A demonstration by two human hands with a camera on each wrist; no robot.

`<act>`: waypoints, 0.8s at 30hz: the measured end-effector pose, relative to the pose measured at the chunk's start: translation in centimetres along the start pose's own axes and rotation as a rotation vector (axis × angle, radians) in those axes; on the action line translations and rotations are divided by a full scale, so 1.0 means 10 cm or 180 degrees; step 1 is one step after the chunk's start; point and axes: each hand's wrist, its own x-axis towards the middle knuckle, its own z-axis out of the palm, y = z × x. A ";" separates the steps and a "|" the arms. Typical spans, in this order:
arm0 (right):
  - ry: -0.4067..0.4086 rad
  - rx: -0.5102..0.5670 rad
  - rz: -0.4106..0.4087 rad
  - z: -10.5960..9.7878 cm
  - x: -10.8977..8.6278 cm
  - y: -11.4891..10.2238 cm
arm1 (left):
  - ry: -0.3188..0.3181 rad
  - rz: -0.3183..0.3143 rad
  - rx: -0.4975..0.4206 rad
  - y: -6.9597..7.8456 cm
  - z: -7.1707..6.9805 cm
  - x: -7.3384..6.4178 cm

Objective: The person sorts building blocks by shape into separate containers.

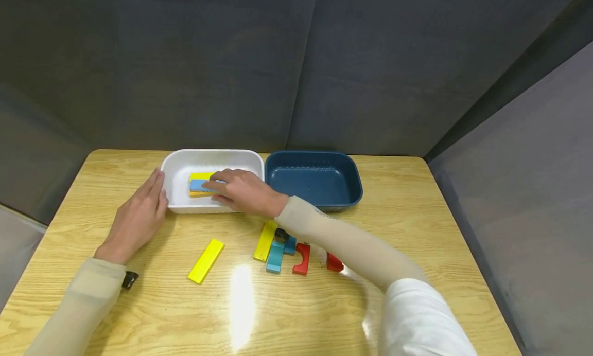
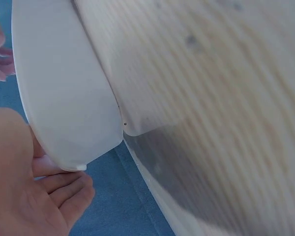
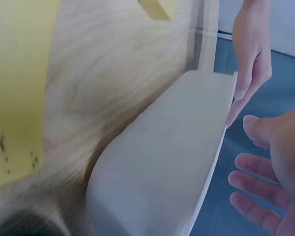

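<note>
Your left hand (image 1: 139, 217) lay against the left end of the white basin (image 1: 178, 176), its fingers straight and touching the outside of the rim. Your right hand (image 1: 243, 191) was inside that basin's outline, fingers reaching over a light blue block (image 1: 196, 185); the right wrist view showed thumb and fingers parted, with nothing seen between them. Whether the fingertips touched the block could not be told.

Under your right hand, the light blue block sat on yellow blocks (image 1: 200, 176) within the white basin. Just to the right of your right hand stood a dark blue basin (image 1: 312, 183).

Between your hands and nearer your body, a yellow plank (image 1: 206, 261) lay at a slant on the wooden table (image 1: 153, 304). Below your right wrist lay a second yellow plank (image 1: 265, 241), a teal block (image 1: 275, 255) and a deeper blue block (image 1: 290, 245). Beneath your right forearm were a red arch block (image 1: 302, 259) and, partly hidden by the sleeve (image 1: 352, 237), another red block (image 1: 334, 262).

Beyond both hands rose a dark grey partition (image 1: 208, 73).
</note>
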 end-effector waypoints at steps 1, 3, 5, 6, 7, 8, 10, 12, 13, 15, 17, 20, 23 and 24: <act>0.0019 0.0003 -0.0035 -0.01 -0.02 -0.02 | 0.0000 -0.0001 -0.0002 0.00 0.00 0.00; 0.0080 0.0001 -0.0121 -0.03 -0.05 -0.06 | 0.0004 0.0006 -0.0005 0.00 0.00 0.00; 0.0135 -0.0026 -0.0200 -0.04 -0.09 -0.10 | 0.0006 0.0011 -0.0012 0.00 0.01 0.00; 0.0160 -0.0038 -0.0242 -0.04 -0.10 -0.12 | 0.0004 0.0012 -0.0011 0.00 0.01 0.00; 0.0178 -0.0027 -0.0271 -0.05 -0.12 -0.14 | 0.0008 0.0014 -0.0008 0.00 0.00 0.00; 0.0194 -0.0029 -0.0294 -0.05 -0.13 -0.16 | 0.0005 0.0014 -0.0005 0.00 0.00 0.01; 0.0192 -0.0046 -0.0326 -0.06 -0.16 -0.20 | -0.0001 0.0012 0.0001 0.00 0.00 0.01; 0.0187 -0.0057 -0.0351 -0.08 -0.19 -0.24 | 0.0001 0.0012 0.0013 0.00 0.00 0.02; 0.0187 -0.0061 -0.0357 -0.09 -0.21 -0.26 | 0.0004 0.0017 0.0019 0.00 0.00 0.02; 0.0177 -0.0082 -0.0372 -0.10 -0.24 -0.30 | 0.0007 0.0021 0.0030 0.00 0.00 0.02; 0.0178 -0.0051 -0.0389 -0.11 -0.27 -0.34 | 0.0009 0.0024 0.0043 0.00 0.00 0.02; 0.0184 0.0023 -0.0420 -0.12 -0.31 -0.40 | 0.0011 0.0025 0.0056 0.00 0.01 0.01; 0.0195 0.0096 -0.0465 -0.11 -0.35 -0.44 | 0.0030 0.0035 0.0057 0.00 0.01 0.00; 0.0190 0.0097 -0.0482 -0.10 -0.36 -0.46 | 0.0042 0.0040 0.0054 0.00 0.01 0.00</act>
